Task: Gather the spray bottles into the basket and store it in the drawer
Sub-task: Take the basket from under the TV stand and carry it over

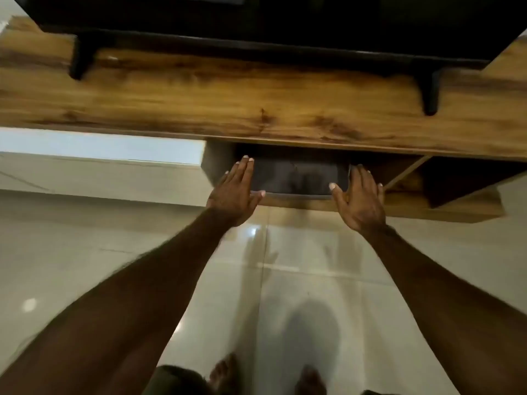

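Just below the frame's centre, the left hand [238,192] and right hand [360,198] lie flat, fingers spread, gripping nothing, against the ends of a dark, smooth, round-cornered basket [299,178] sitting in the wooden cabinet [256,104]; its contents are too blurred to tell. This looks like the storing step. Next likely comes an even push inward over the glossy tiled floor [299,266].

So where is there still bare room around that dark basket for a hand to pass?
Crowded at the basket: left hand and right hand flank it in the wooden unit's opening. Free patches: the compartment right of the right hand, and the tiled floor below.
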